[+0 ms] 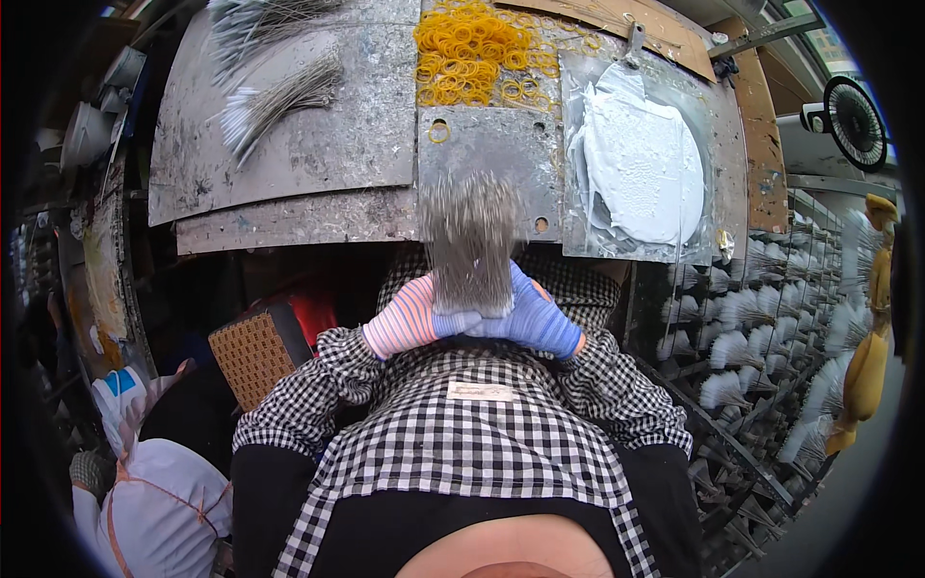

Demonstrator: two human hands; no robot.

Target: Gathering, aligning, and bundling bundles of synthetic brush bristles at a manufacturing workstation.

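Note:
A thick bundle of thin grey wire-like stems [472, 236] stands upright between my hands at the table's front edge, its top blurred. My left hand [407, 318], in a pink-and-orange striped glove, is closed round its left side. From the right, my right hand [532, 313] in a blue striped glove grips the same bundle. Their fingers meet under its lower end. Beyond the bundle, yellow rubber bands [472, 53] lie heaped on the table, with a single band [438, 131] nearer me. At the left lies a loose bunch of white-tipped stems [279, 104].
White paste [641, 159] covers a board at the right, with a scraper [635, 43] at its far edge. A rack [742, 424] of white-tipped bunches stands right, near a small fan [854, 123]. A brown patterned box-like thing [258, 361] and a white sack [169, 501] are at left.

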